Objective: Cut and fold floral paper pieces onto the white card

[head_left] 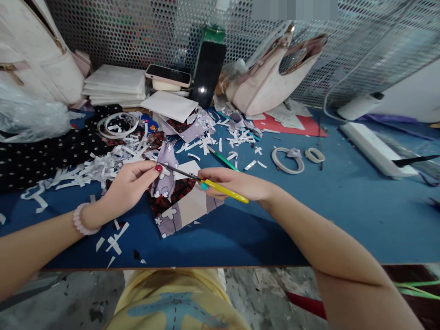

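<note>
here, left fingers [148, 177] pinch one purple cloth [165, 184], right fingers [215, 173] one pair of scissors [226, 189].

The widest free area of the bench [347, 197] lies right of the right hand [237, 181], bounded farther back by the white box [376, 147]; two low rings [287, 171] obstruct its far-left part. A narrow open strip follows the near edge before the cloth [164, 181]. Scraps [82, 172] crowd the left; bag [257, 91], upright phone [210, 68] and paper stack [115, 87] block the rear.
</note>
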`<state>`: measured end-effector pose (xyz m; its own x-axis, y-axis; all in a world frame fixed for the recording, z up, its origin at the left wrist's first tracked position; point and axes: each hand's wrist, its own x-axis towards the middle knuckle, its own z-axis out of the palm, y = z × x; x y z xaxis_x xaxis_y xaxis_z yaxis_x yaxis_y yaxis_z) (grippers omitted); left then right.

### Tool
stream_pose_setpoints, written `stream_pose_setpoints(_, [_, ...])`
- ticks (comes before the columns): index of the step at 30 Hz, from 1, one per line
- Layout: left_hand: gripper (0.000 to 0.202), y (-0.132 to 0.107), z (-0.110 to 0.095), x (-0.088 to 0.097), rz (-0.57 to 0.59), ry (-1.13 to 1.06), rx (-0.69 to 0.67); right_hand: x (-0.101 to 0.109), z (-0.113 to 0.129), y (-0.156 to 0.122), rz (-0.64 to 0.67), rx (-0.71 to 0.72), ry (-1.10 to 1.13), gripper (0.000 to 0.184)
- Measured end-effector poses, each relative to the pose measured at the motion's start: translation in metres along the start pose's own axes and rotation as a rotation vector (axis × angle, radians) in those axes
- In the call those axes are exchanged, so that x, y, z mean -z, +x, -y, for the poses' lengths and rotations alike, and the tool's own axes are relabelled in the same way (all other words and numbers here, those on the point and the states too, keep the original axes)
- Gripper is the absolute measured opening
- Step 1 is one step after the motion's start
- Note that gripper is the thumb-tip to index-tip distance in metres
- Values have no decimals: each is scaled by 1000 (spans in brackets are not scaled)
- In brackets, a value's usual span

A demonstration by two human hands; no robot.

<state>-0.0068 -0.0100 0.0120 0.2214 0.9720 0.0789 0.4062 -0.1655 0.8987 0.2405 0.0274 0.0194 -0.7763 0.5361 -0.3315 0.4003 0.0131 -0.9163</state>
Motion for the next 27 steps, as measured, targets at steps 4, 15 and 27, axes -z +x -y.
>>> stream_pose_setpoints(4, [34,0,-1,-1,7,-41,13,-2,-4,2,-2,-23,110,36])
stream_pose_setpoints(15, [36,-1,4,-1,54,-29,-2,-1,3,-1,-70,49,-137,33])
stream_pose_setpoints(27, [18,-1,3,-6,87,-700,248,-1,-4,-1,95,47,388,49])
